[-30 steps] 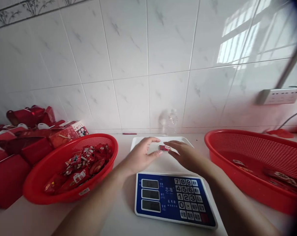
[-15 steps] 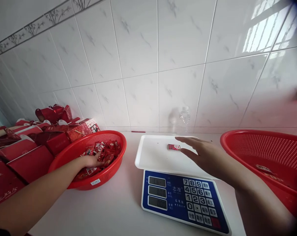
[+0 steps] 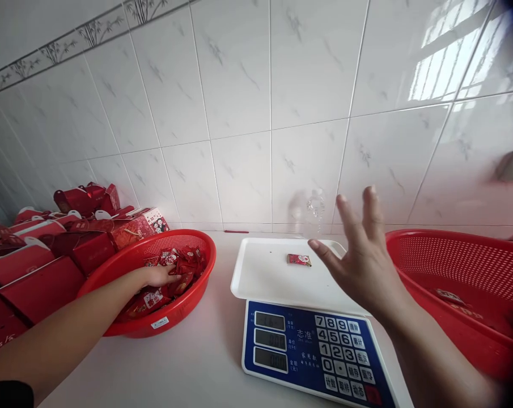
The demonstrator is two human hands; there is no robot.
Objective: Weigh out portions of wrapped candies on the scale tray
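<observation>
A digital scale [image 3: 311, 345] with a blue keypad stands on the counter. On its white tray [image 3: 260, 277] lies one small red candy packet [image 3: 299, 259]. My right hand [image 3: 362, 260] is raised above the tray's right side, fingers spread, holding nothing. My left hand [image 3: 160, 276] reaches into the left red basket [image 3: 124, 317], resting among several red candy packets [image 3: 179, 266]; its fingertips are buried there, so what they grip is hidden.
A second red basket [image 3: 443, 249] at the right holds a few packets. Red gift boxes [image 3: 47, 255] are stacked at the far left. A clear plastic bottle [image 3: 313, 212] stands against the tiled wall behind the scale.
My left hand left the scale tray and went into the left basket. My right hand let go of the packet on the tray and lifted up, fingers spread.
</observation>
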